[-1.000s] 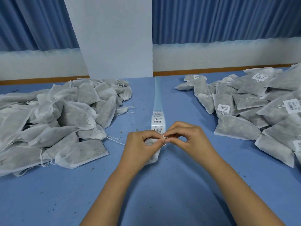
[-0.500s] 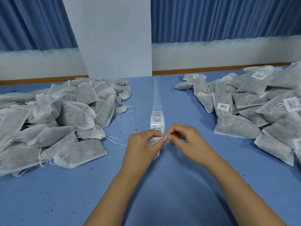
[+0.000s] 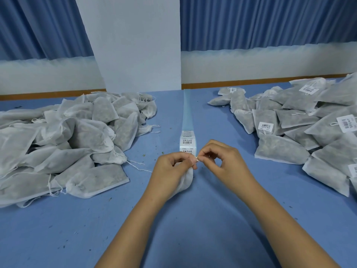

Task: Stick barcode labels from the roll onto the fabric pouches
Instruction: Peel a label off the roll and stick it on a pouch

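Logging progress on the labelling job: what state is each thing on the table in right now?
Left pile of pouches: heaped, no labels showing.
Right pile of pouches: heaped, several with barcode labels.
Label strip: lying flat, labels at near end, bare backing beyond.
Held pouch: in the left hand, no label showing.
Right hand: fingertips pinching something small at the pouch's top.
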The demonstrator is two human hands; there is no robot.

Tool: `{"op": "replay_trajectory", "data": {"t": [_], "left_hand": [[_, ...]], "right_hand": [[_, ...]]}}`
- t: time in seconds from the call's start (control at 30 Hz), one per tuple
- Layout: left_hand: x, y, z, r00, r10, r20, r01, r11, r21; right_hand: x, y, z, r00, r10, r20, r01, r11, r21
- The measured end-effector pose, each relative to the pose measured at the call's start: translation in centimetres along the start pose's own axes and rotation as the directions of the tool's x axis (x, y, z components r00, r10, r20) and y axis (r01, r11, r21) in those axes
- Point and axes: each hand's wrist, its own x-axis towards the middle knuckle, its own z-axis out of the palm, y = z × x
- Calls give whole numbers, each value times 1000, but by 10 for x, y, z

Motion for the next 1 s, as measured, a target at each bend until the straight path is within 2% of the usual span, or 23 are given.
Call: {"op": "replay_trajectory", "data": {"t": [0.1, 0.2, 0.33, 0.5, 0.7, 0.77, 0.87, 0.93, 1.0], "left_hand": [[-2, 4, 1, 997, -76, -6, 74, 985, -157], [-3, 5, 0, 996, -86, -15, 80, 969, -234], [-2, 2, 0, 1000, -14, 0, 14, 995, -101], [1, -1, -1, 999, -39, -27, 38, 997, -63], [0, -1, -1, 1000, -10, -26, 10, 1000, 1], [0, -1, -3, 999, 7, -31, -6, 999, 48], [1, 1, -11, 999, 33, -36, -29, 994, 105], [1, 3, -16, 1000, 11, -1, -11, 994, 106], [-1, 5, -21, 998, 2, 67, -12, 989, 146]], "right_hand": [[0, 0, 2, 998, 1, -55, -1, 1000, 16], [0, -2, -1, 989, -49, -141, 60, 995, 78], [-1, -4, 0, 982, -161, -103, 161, 987, -2], [-3, 0, 3, 977, -196, -83, 187, 976, -107], [-3, 1, 2, 976, -193, -101, 179, 975, -135], [-1, 2, -1, 969, -150, -196, 129, 985, -116], [2, 7, -12, 920, 109, -377, -69, 991, 117], [3, 10, -16, 885, 256, -388, -175, 957, 232], [4, 10, -15, 874, 327, -358, -230, 930, 288]]}}
